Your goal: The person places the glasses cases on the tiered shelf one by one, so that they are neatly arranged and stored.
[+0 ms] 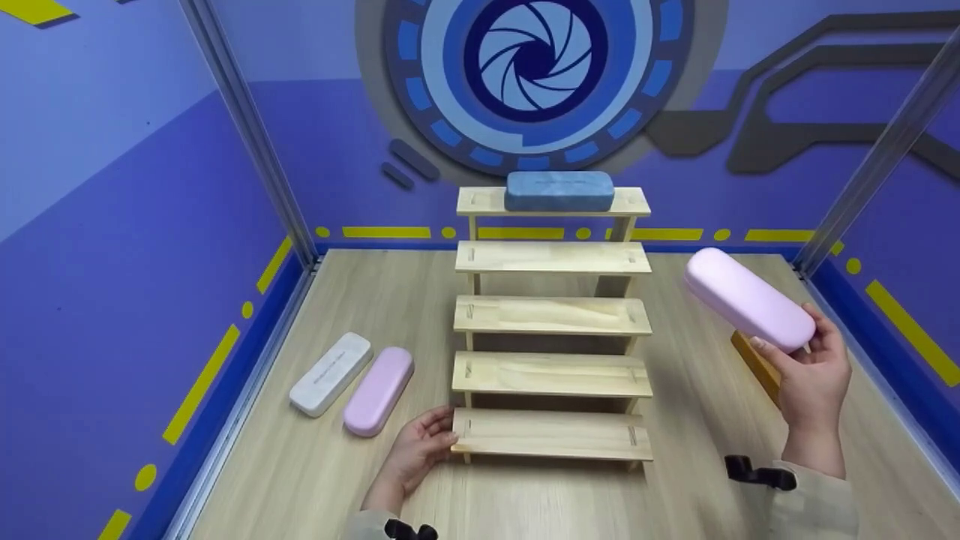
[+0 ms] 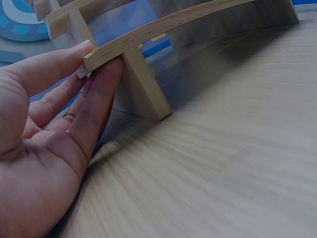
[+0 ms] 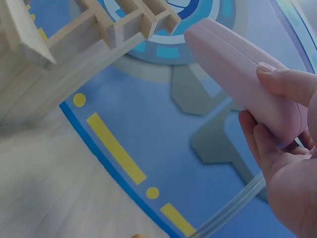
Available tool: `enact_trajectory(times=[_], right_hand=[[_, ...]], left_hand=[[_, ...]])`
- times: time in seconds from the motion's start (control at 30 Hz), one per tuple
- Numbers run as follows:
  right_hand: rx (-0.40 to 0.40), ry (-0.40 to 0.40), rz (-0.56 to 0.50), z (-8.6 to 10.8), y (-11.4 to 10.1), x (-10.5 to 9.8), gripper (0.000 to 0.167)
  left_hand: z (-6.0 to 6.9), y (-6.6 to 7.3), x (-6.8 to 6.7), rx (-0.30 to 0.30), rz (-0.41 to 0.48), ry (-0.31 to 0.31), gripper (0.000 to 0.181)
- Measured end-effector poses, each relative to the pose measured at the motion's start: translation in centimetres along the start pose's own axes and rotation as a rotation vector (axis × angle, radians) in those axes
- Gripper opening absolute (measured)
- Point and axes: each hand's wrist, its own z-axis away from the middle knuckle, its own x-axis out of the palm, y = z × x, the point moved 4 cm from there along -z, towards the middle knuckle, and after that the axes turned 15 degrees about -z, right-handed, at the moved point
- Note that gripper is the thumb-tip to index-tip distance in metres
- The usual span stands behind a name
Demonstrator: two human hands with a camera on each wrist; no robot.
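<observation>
My right hand point(image 1: 816, 379) grips one end of a pink case point(image 1: 750, 300), raised at the right of the wooden rack point(image 1: 553, 375); in the right wrist view the thumb lies on top of the case point(image 3: 237, 74) and the fingers are under it. The left hand point(image 1: 418, 450) pinches the left end of the rack's lowest board; in the left wrist view the hand's point(image 2: 54, 119) thumb is above the board point(image 2: 148, 34) and a finger below it. A blue case point(image 1: 559, 192) lies on the top board.
At the left of the table point(image 1: 262, 450) lie a white case point(image 1: 331, 374) and another pink case point(image 1: 379, 391), side by side. A brown-yellow object point(image 1: 756, 366) is partly hidden behind the right hand. Blue walls point(image 1: 315, 150) with metal corner posts enclose the table.
</observation>
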Motion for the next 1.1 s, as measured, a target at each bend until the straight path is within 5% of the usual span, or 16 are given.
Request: enact_trajectory(times=[0.37,0.73,1.1], right_hand=[[0.052,-0.137,0.003,-1.0,0.0,3.5,0.077],[0.066,-0.422,0.035,-2.0,0.8,7.3,0.077],[0.145,-0.602,0.080,-3.2,2.5,11.6,0.073]], left_hand=[[-0.1,-0.1,0.0,0.014,0.006,0.001,0.060],[-0.1,-0.2,0.0,0.000,0.002,0.010,0.063],[-0.1,-0.2,0.0,0.011,0.005,0.002,0.062]])
